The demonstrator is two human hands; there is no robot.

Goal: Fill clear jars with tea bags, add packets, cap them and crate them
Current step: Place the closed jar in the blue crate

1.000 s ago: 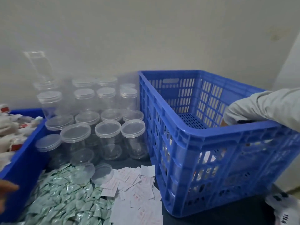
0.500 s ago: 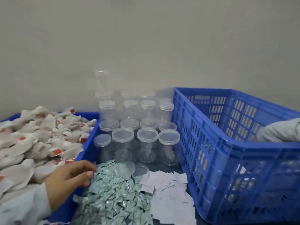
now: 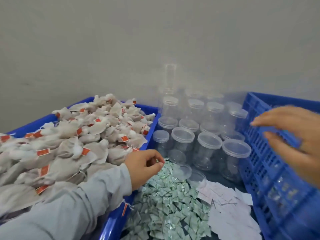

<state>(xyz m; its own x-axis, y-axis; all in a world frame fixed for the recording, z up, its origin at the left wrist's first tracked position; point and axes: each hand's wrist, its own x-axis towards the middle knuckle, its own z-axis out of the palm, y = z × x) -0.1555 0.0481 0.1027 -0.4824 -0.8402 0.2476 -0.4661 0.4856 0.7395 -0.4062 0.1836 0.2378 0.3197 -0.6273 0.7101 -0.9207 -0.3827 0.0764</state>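
Pinching green packets (image 3: pixel 166 205), left hand (image 3: pixel 143 168); two crates.

capped jars (image 3: pixel 204 135) packed tight between tea-bag bin (image 3: pixel 149 135) and crate (image 3: pixel 270 153) — open above

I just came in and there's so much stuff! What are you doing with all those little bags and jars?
A person is packing tea. The left hand reaches over the pile of small green foil packets, fingers curled at its top. The right hand, blurred, hovers open over the blue slatted plastic crate. Clear plastic jars with lids stand empty between, beside a blue tub heaped with beige tea bags.
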